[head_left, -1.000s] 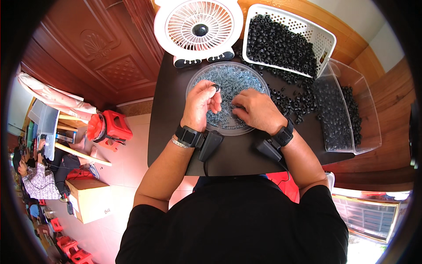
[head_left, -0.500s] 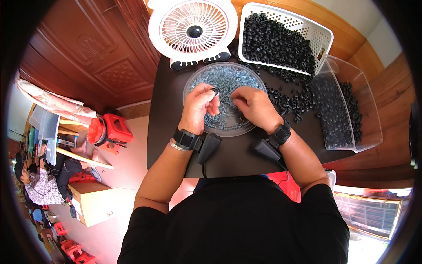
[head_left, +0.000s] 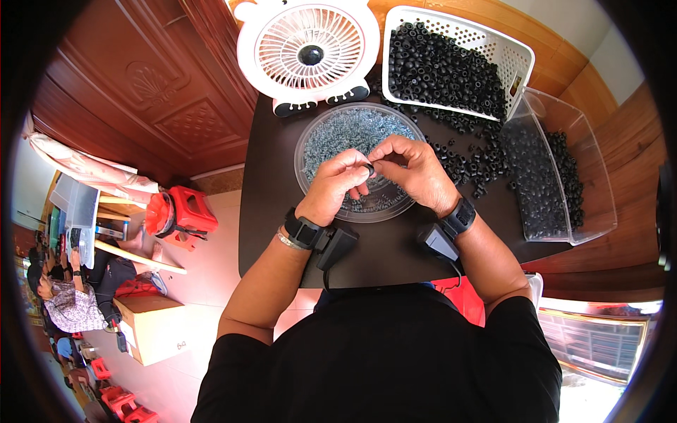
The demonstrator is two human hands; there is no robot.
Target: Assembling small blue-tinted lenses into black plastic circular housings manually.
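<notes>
A small black ring-shaped part (head_left: 369,169) is pinched between the thumb and forefinger of my left hand (head_left: 333,187). My right hand (head_left: 423,175) meets it from the other side, thumb and forefinger closed together at the part's edge. Anything between those right fingertips is too small to make out. Both hands are over a round clear tray (head_left: 302,163) that holds many tiny bluish-grey pieces (head_left: 356,130). Loose black parts (head_left: 471,161) lie on the dark table to the right of the tray.
A white basket (head_left: 523,65) full of black parts stands at the back right. Nearer, a clear bin (head_left: 596,162) holds more. A white fan (head_left: 310,55) is behind the tray. Across the room at left, a person (head_left: 74,303) sits near red stools (head_left: 190,215) and a cardboard box (head_left: 151,331).
My hands have come together. The left moved right with the black part, and the right fingertips now reach it; before, they were apart over the tray.
</notes>
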